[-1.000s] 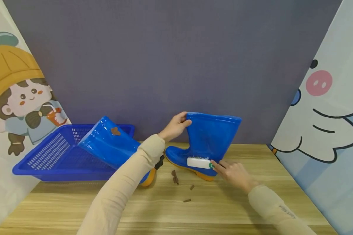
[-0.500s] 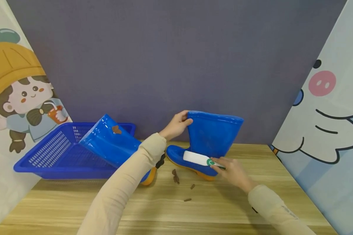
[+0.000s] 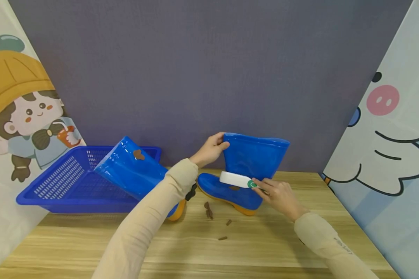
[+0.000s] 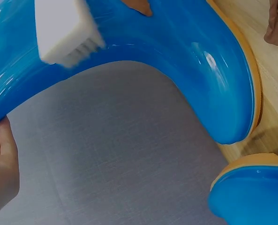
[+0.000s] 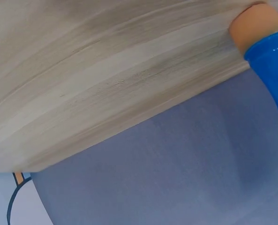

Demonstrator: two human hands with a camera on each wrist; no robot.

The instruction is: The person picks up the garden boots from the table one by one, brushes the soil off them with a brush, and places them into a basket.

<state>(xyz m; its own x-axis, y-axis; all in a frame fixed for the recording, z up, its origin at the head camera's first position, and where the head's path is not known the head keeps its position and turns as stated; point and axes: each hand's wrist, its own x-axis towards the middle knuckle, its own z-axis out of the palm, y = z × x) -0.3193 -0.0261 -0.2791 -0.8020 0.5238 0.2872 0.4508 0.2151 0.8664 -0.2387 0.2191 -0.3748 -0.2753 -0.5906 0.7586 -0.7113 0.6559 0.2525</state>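
A blue rain boot [image 3: 255,155] with an orange sole stands upright on the table, toe pointing left. My left hand [image 3: 211,149] grips the top edge of its shaft, thumb outside. My right hand [image 3: 277,195] holds a white scrub brush [image 3: 234,179] by its handle, the brush head over the boot's ankle. In the left wrist view the bristles [image 4: 85,50] face the blue surface. A brown patch [image 3: 234,188] shows on the boot just below the brush. The right wrist view catches only the boot's heel [image 5: 258,26] and back; the hand is outside it.
A second blue boot [image 3: 139,174] with a brown patch [image 3: 138,154] leans on a blue plastic basket [image 3: 90,206] at the left, partly behind my left sleeve. Several brown scraps [image 3: 208,210] lie on the wooden table [image 3: 265,248]. A grey panel [image 3: 209,69] rises behind.
The brush first slid toward the toe, then rose up to the ankle with my right hand, uncovering a brown patch. My left hand keeps its grip on the shaft.
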